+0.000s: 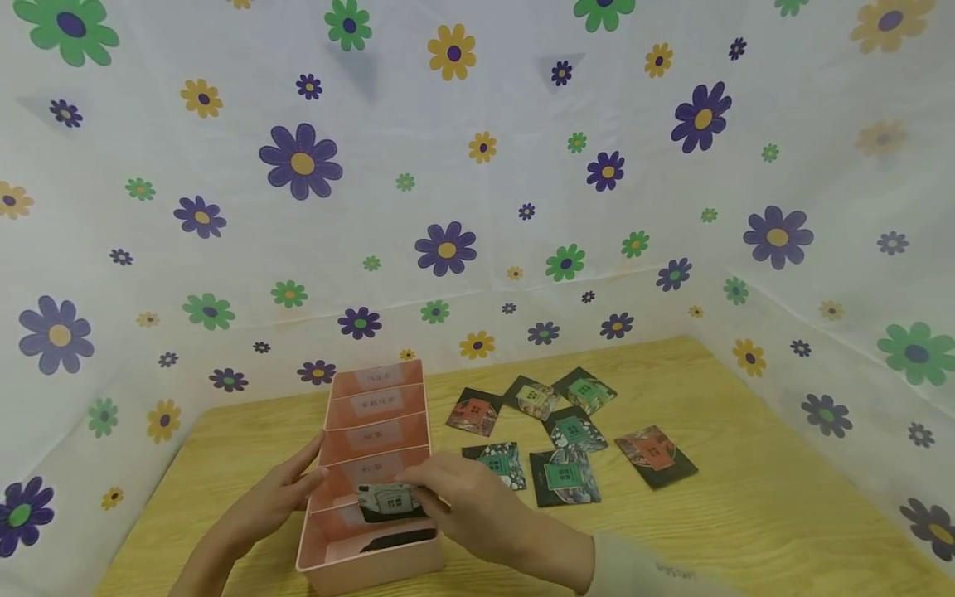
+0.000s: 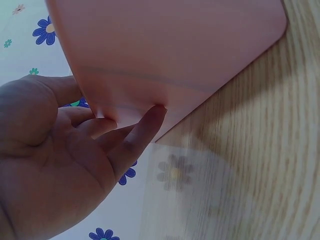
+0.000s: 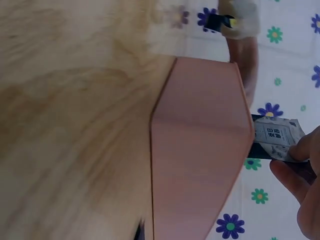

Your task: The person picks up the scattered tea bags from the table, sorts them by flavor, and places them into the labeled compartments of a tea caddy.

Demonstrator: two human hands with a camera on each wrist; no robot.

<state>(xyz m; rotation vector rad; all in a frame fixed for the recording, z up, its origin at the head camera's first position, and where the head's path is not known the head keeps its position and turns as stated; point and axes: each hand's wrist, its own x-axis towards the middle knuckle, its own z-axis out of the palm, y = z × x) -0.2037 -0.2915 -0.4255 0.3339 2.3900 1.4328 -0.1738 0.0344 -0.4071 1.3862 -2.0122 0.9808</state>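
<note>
Seven dark packets [image 1: 564, 477] are scattered right of pink plastic divider box [image 1: 373, 431]. Box side is touched by straight-fingered left hand [image 1: 276, 497]; grey packet [image 1: 390, 500] is pinched by right hand [image 1: 477, 506].

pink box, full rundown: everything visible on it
The pink box is a long, open-topped organizer, apparently matte plastic, standing upright on the wooden table. Cross dividers bearing pale labels, unreadable here, split it into compartments. The left hand touches its left wall with straight fingers. The right hand pinches a grey-faced packet over a near compartment, and a dark packet lies in the nearest one. More packets lie loose on the table to its right.
</note>
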